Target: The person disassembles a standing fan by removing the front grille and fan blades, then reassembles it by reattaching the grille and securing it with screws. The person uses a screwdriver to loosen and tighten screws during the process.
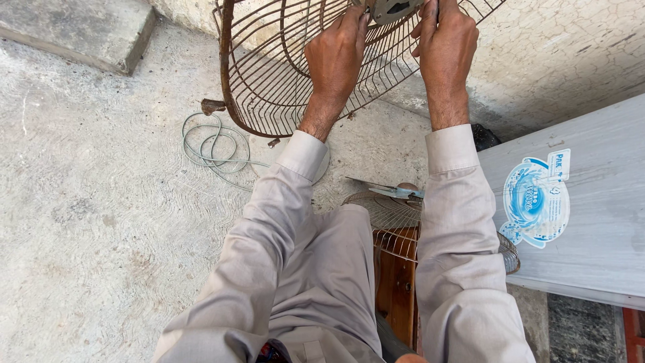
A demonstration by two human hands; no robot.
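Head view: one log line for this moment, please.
left hand: grips rusty fan guard wires | right hand: at guard hub | second grille on wooden stool | coiled cable on floor

I count two round wire fan guards: one rusty brown guard (269,74) up front, one paler metal guard (386,215) lying by my lap. One coil of pale green cable (215,144) on the concrete floor. One grey flat panel (605,255) bearing a single blue sticker (535,202). Two hands of mine, left (336,57) and right (445,47).
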